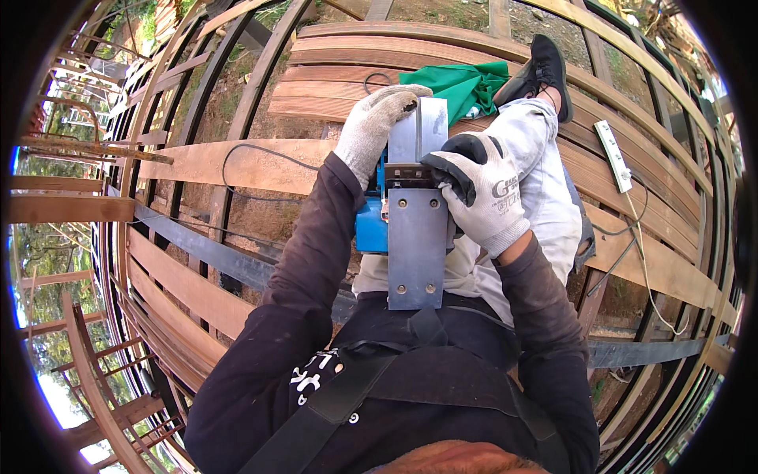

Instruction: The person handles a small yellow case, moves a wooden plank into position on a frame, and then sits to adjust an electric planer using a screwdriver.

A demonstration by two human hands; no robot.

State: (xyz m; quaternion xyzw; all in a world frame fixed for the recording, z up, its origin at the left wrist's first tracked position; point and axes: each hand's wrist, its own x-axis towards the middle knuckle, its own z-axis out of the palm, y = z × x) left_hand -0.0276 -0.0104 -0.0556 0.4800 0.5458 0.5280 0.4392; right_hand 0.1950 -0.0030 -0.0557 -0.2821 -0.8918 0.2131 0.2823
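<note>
A blue electric hand planer (416, 253) lies upside down on my lap, its flat grey metal sole facing up. My left hand (375, 126), in a whitish work glove, is wrapped round the far left side of the planer, fingers closed over its edge. Across the gap in the sole sits a dark metal blade strip (407, 171) with small holes. My right hand (482, 186), in a white glove with dark-coated fingertips, pinches the right end of that strip. Whether the strip is loose or fixed in the planer, I cannot tell.
Under my legs are wooden planks (355, 59) laid across dark beams, with gaps showing ground below. A green cloth (466, 83) lies beyond the planer, near my shoe (550, 75). On the right is a white power strip (613, 156) with cords; a dark cable (260, 147) loops at left.
</note>
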